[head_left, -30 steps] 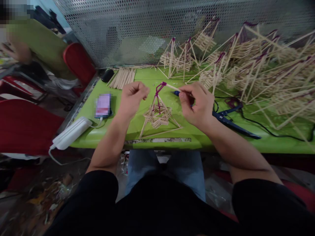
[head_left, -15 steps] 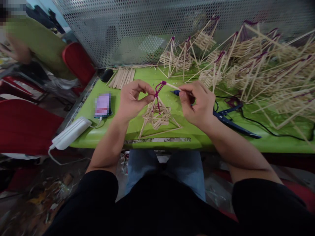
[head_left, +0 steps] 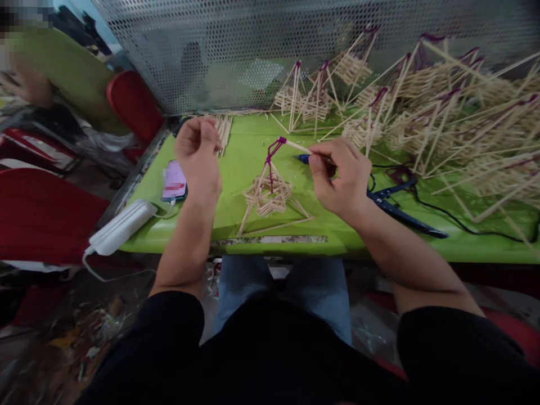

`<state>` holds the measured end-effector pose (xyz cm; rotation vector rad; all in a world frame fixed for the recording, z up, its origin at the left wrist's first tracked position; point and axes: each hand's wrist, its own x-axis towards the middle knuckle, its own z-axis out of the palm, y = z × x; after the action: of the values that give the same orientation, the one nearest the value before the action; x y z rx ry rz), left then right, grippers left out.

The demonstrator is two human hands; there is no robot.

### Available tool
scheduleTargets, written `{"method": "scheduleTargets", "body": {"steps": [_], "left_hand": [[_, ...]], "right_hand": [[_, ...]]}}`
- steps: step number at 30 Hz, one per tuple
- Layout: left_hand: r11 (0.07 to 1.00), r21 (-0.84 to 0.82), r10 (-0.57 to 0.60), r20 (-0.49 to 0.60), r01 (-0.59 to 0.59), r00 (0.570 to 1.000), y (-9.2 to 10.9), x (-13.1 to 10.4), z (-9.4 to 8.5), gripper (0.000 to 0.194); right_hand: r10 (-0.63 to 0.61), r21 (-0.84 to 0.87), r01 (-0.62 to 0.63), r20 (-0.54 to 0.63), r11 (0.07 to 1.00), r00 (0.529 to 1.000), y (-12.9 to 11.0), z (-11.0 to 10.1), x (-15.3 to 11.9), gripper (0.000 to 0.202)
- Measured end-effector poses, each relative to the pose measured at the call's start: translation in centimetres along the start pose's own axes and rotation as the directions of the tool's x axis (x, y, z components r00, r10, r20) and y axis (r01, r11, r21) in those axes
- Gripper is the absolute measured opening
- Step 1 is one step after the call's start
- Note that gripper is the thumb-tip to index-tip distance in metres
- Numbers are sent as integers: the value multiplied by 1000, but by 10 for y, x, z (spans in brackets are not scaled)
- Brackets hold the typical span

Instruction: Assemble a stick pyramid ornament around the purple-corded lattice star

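Observation:
My right hand (head_left: 342,174) pinches a thin wooden stick (head_left: 297,145) between thumb and fingers. Purple cord (head_left: 276,148) is looped round the stick's far end and runs down to the peak of a small stick frame (head_left: 270,198). That frame stands on the green table, with a stacked star-shaped body inside its tripod legs. Raised to the left, my left hand (head_left: 197,147) has its fingers curled together; whether anything is in them is hidden. Behind it lies a bundle of loose flat sticks (head_left: 225,134), partly covered by the hand.
Many similar stick frames (head_left: 407,126) crowd the table's right side. Dark-handled pliers (head_left: 400,214) and a blue-tipped tool (head_left: 302,158) lie by my right hand. At left are a phone (head_left: 175,181), a white power block (head_left: 123,226) and a person in green (head_left: 70,76).
My left hand has let go of the purple cord at the frame's peak and moved up and left, towards the loose sticks. My right hand holds the stick almost still.

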<state>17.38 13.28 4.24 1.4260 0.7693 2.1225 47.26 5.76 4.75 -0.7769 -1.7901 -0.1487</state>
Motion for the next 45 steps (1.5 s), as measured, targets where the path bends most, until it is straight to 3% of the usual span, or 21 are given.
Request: {"method": "scheduleTargets", "body": {"steps": [3,7,9,11,13,17,22,24,27,30,34,40,45], "left_hand": [[1000,-6,-7,-29,7,1000,-9,13,-15,40],[966,260,-8,-37,18,999,-15,20,-28,18],[928,372,-12,0,12,1000,-18,20,-29,44],[917,395,-85,53,57,995,-25,19,-27,43],[914,384,-175,85,130,981,-31,16,-24,24],[937,326,-188,181,121,965,-29,5,-12,44],[992,35,-128,410,125,903,7,-23,16,46],[989,-19,-125,445,149,887,24,-36,30,48],[986,-9,-146,429,166,891,42,-53,47,50],[990,26,-140,373,141,917,45,-61,55,51],[990,54,-138,293,128,946,42,-62,55,45],[991,-67,-96,277,119,956,39,-60,53,24],[993,-52,-89,213,103,973,30,-58,50,35]], "right_hand": [[-1,-3,1,-1,1000,1000,0,0,1,15],[5,-5,-5,5,1000,1000,0,0,1,16],[6,0,-6,11,1000,1000,1,0,1,15],[20,2,-20,29,1000,999,2,0,0,14],[42,12,-42,46,999,998,2,1,0,14],[82,81,-90,93,993,992,3,4,-2,11],[107,166,-126,116,978,987,1,8,-5,7],[124,195,-144,108,970,986,0,7,-4,10],[129,211,-149,105,966,986,-1,6,-3,10],[127,198,-145,100,969,987,-1,6,-2,11],[125,188,-142,99,972,987,-3,5,-2,13],[114,218,-128,79,968,990,-5,4,-2,12],[124,215,-143,101,966,987,-4,6,-3,9]]}}
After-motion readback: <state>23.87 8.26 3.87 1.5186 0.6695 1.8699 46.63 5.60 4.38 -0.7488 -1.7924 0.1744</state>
